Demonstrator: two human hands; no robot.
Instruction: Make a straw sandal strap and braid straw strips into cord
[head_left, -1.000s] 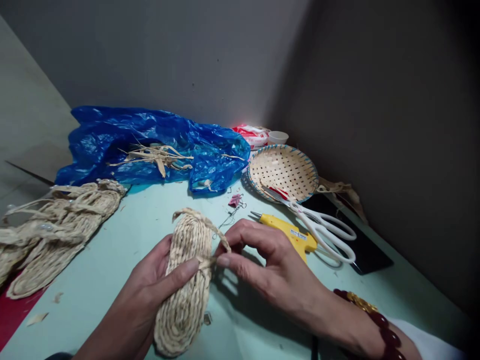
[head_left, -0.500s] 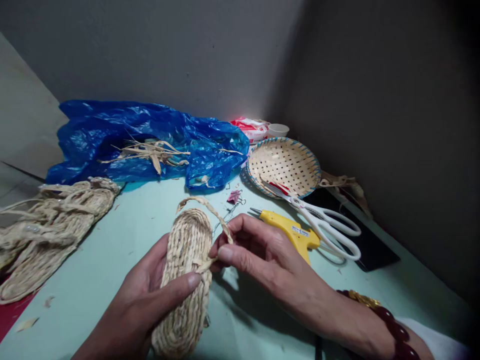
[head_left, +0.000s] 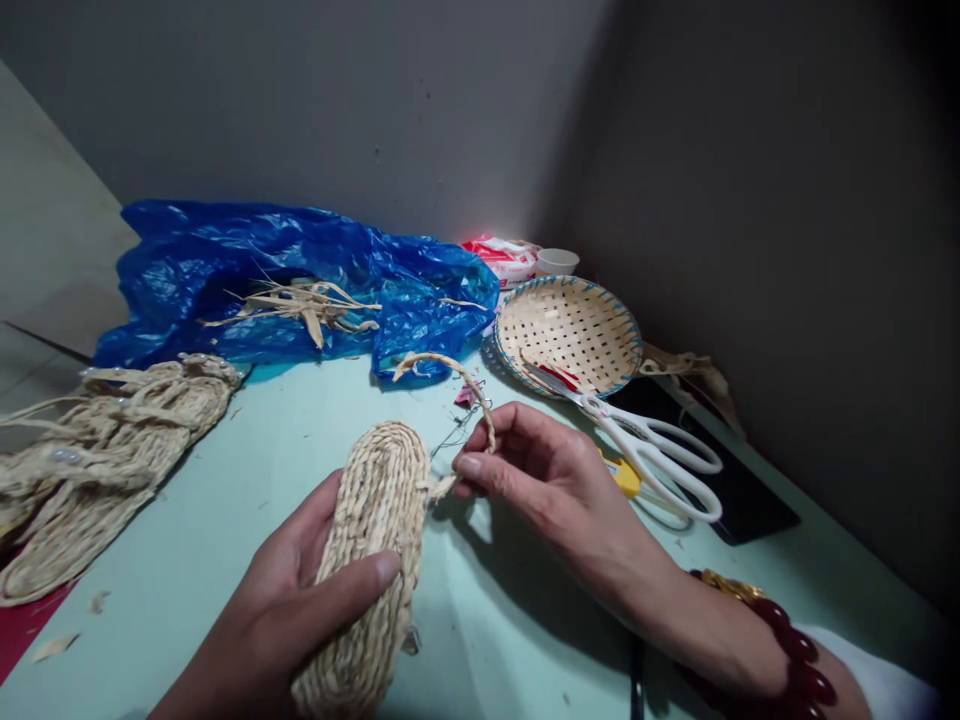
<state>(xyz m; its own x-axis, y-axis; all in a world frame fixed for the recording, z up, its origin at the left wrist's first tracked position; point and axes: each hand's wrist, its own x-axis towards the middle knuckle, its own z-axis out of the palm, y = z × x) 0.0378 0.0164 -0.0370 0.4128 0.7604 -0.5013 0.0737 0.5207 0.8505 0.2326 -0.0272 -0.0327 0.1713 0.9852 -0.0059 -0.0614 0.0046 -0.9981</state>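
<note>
A woven straw sole (head_left: pixel 379 470), built from coiled rows of pale twisted cord, is gripped by my left hand (head_left: pixel 307 590). The thumb presses on its upper face and the fingers are behind it. My right hand (head_left: pixel 540 480) pinches a twisted straw cord (head_left: pixel 484 400) just right of the sole. One end of this strand reaches the sole's right edge; the other end arcs up and left over the table. A small metal clip (head_left: pixel 411 640) shows at the sole's lower right edge.
Finished-looking straw sandals (head_left: pixel 127 440) lie at the left. Behind are a blue plastic bag (head_left: pixel 300 235) with loose straw strips (head_left: pixel 307 305) and a bamboo basket (head_left: pixel 566 330). White-handled scissors (head_left: pixel 637 440), a partly hidden yellow glue gun (head_left: pixel 622 475) and a black flat object (head_left: pixel 750 505) lie right.
My right hand has drawn the cord up and right, away from the sole's face to its edge. My left thumb no longer presses on the strand. The right hand now covers more of the glue gun.
</note>
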